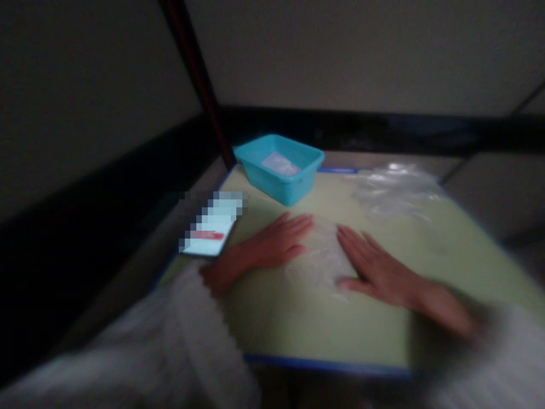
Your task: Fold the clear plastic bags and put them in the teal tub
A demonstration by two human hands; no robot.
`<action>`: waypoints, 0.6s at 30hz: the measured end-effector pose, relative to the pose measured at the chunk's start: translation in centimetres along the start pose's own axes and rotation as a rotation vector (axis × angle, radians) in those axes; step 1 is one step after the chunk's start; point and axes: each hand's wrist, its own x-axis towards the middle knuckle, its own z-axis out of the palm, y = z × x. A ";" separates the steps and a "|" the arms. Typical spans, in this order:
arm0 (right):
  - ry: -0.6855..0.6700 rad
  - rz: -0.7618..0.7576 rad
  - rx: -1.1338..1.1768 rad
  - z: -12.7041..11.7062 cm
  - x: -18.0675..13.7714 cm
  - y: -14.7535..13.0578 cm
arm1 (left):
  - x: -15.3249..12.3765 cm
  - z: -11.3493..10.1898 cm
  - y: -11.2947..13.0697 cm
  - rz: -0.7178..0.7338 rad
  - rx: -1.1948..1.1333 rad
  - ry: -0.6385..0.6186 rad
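A clear plastic bag [326, 258] lies spread on the yellow-green tabletop [272, 324], between my hands. My left hand [279, 240] rests flat at the bag's left side, fingers stretched out. On the bag's right side lies my right hand [377, 267], palm down, its thumb apart from the extended fingers. Neither hand grips anything. The picture is dim and blurred, so the bag's exact outline is hard to make out.
A turquoise plastic basket [272, 182] with a whitish packet [281, 163] inside stands at the back. More crumpled clear plastic [394, 190] lies at the back right. A lit phone [213, 227] sits by the left edge. Walls close off the back and left.
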 end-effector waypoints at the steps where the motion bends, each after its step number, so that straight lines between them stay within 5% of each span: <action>1: -0.007 0.010 0.005 0.0 0.0 0.0 | 0.0 0.0 0.0 -0.006 -0.003 -0.002; 14: -0.101 0.013 0.066 -0.6 0.1 0.3 | -0.1 -0.3 0.3 -0.062 0.023 -0.038; 18: -0.030 -0.092 0.077 -2.0 0.1 -0.1 | 0.0 -0.4 0.4 -0.044 -0.122 0.083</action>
